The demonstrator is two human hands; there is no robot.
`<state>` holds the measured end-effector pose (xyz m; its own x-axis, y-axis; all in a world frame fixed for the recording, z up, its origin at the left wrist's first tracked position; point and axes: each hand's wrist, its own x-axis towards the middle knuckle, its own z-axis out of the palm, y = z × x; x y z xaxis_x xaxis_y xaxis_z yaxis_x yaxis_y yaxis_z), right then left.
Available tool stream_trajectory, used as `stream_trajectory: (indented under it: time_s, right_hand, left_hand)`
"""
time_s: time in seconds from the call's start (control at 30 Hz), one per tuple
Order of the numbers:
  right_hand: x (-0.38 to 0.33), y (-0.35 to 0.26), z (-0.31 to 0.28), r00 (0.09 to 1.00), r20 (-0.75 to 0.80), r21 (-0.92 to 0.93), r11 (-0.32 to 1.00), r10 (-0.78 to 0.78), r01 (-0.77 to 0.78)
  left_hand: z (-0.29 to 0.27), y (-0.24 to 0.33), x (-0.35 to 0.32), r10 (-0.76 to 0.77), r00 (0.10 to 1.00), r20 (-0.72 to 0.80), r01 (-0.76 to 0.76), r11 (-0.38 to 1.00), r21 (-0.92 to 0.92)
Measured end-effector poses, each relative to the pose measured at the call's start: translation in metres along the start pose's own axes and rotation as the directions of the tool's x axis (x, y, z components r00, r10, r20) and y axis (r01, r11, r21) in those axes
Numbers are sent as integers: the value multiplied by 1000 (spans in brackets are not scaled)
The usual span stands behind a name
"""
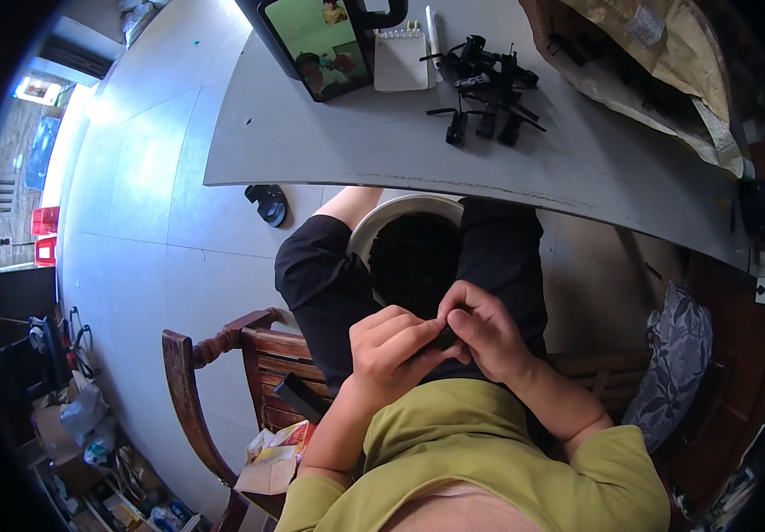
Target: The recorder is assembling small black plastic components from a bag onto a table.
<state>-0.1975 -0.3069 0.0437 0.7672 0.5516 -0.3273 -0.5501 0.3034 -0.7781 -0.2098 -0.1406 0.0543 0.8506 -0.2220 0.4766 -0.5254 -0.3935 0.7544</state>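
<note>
My left hand and my right hand meet above my lap, fingers pinched together. Between their fingertips is a small black piece, mostly covered, so its kind cannot be made out. Just beyond the hands, a white bucket stands between my knees, with a dark mass of black contents inside. On the grey table ahead lies a loose pile of black plastic parts, some with thin arms sticking out.
A tablet, a spiral notepad and a white pen lie toward the table's back. At right sits a large brown paper bag holding black parts. A wooden bench is under me, with an opened carton at left.
</note>
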Motion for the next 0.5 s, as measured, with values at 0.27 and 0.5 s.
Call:
stream_trajectory:
  time_s: [0.27, 0.5]
  right_hand:
    - [-7, -23, -19, 704, 614, -409, 907, 357, -103]
    - [-14, -24, -6, 835, 513, -609, 770, 199, 191]
  left_hand:
    - [-24, 1, -2, 98, 948, 303, -34, 978, -207]
    - [-19, -7, -4, 129, 933, 335, -47, 969, -242]
